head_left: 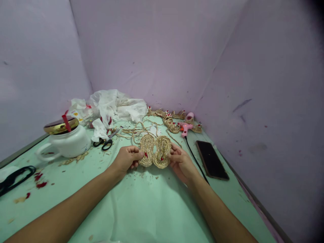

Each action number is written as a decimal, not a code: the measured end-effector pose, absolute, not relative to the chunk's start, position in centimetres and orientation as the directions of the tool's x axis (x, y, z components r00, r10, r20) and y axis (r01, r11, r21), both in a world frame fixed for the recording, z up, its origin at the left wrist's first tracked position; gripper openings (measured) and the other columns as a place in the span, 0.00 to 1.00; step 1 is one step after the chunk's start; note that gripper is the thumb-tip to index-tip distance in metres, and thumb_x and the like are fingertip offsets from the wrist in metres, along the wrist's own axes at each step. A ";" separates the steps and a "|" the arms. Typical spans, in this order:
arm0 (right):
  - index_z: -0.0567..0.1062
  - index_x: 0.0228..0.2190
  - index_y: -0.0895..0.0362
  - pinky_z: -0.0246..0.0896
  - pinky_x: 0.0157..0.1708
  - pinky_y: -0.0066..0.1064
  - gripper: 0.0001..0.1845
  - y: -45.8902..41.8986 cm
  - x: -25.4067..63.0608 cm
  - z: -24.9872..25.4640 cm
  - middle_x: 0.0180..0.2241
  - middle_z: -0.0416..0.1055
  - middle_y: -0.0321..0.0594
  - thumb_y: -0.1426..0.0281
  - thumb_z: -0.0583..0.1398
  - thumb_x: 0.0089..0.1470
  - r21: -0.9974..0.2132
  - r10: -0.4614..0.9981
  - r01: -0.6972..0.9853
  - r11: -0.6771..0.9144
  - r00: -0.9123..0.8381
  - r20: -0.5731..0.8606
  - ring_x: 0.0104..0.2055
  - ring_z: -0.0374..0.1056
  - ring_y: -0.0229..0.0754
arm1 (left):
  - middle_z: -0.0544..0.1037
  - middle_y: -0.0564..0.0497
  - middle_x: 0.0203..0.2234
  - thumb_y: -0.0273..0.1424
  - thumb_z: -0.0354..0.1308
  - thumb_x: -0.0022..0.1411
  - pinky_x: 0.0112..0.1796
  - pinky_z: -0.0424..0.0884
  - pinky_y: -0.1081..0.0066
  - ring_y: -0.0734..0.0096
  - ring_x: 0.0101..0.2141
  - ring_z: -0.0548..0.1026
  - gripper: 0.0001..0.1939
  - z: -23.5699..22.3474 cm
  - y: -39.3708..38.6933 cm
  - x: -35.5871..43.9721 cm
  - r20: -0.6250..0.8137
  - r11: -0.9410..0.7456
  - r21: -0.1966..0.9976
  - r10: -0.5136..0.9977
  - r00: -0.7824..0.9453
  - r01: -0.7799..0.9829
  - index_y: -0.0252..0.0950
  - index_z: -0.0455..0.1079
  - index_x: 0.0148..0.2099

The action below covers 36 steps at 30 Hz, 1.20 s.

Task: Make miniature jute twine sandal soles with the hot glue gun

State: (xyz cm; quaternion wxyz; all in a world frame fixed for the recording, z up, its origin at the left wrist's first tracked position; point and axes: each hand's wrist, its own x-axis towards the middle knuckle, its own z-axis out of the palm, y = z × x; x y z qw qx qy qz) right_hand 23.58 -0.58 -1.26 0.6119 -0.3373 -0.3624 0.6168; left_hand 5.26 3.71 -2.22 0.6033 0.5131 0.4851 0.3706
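Observation:
Two small sole-shaped pieces of coiled straw rope are held up side by side above the table, their inner edges touching or nearly so. My left hand pinches the outer edge of the left straw sole between thumb and fingers. On the other side, my right hand grips the right straw sole the same way. Each sole carries a small red spot near its lower end. Loose lengths of straw rope lie on the table just behind them.
A pink glue gun with a black cord and a dark phone lie to the right. Black-handled scissors, a white mug and crumpled white plastic are on the left. Straw pieces with red-and-white trim line the back wall.

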 end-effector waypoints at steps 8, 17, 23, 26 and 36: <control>0.75 0.37 0.56 0.62 0.24 0.23 0.32 -0.5 23.7 -1.1 0.34 0.75 0.38 0.87 0.53 0.25 -0.863 0.998 -0.505 0.007 -0.048 0.037 0.31 0.69 0.39 | 0.63 0.59 0.09 0.37 0.63 0.40 0.13 0.51 0.80 0.84 0.11 0.59 0.14 -2.3 3.7 5.3 -0.208 0.200 0.978 0.943 0.261 0.057 0.33 0.63 0.21; 0.74 0.37 0.55 0.58 0.21 0.22 0.35 -0.3 23.9 -1.7 0.35 0.75 0.36 0.86 0.51 0.23 -0.866 0.994 -0.498 0.034 -0.073 0.081 0.29 0.67 0.36 | 0.63 0.59 0.10 0.37 0.64 0.39 0.13 0.51 0.80 0.83 0.11 0.59 0.14 -2.3 3.7 5.3 -0.217 0.211 0.976 0.944 0.250 0.051 0.33 0.63 0.21; 0.75 0.36 0.56 0.59 0.24 0.25 0.32 -0.4 24.0 -1.1 0.31 0.75 0.36 0.85 0.52 0.24 -0.880 0.993 -0.474 0.008 -0.102 0.064 0.27 0.66 0.37 | 0.63 0.59 0.09 0.37 0.64 0.39 0.13 0.51 0.80 0.83 0.11 0.58 0.15 -2.4 3.7 5.3 -0.224 0.221 0.975 0.942 0.249 0.039 0.34 0.62 0.20; 0.75 0.35 0.58 0.58 0.25 0.25 0.27 -0.5 24.2 -0.8 0.30 0.75 0.38 0.84 0.54 0.27 -0.900 0.991 -0.435 -0.034 -0.128 0.024 0.29 0.67 0.39 | 0.63 0.59 0.09 0.36 0.64 0.39 0.13 0.51 0.80 0.83 0.11 0.59 0.15 -2.4 3.7 5.3 -0.226 0.225 0.974 0.943 0.243 0.032 0.34 0.62 0.20; 0.76 0.27 0.59 0.58 0.25 0.26 0.06 -0.5 24.5 -1.6 0.27 0.75 0.40 0.71 0.61 0.43 -0.932 0.991 -0.345 -0.113 -0.105 -0.081 0.27 0.68 0.38 | 0.63 0.59 0.09 0.36 0.64 0.39 0.12 0.51 0.81 0.84 0.11 0.59 0.14 -2.5 3.8 5.2 -0.228 0.226 0.973 0.945 0.235 0.034 0.33 0.63 0.20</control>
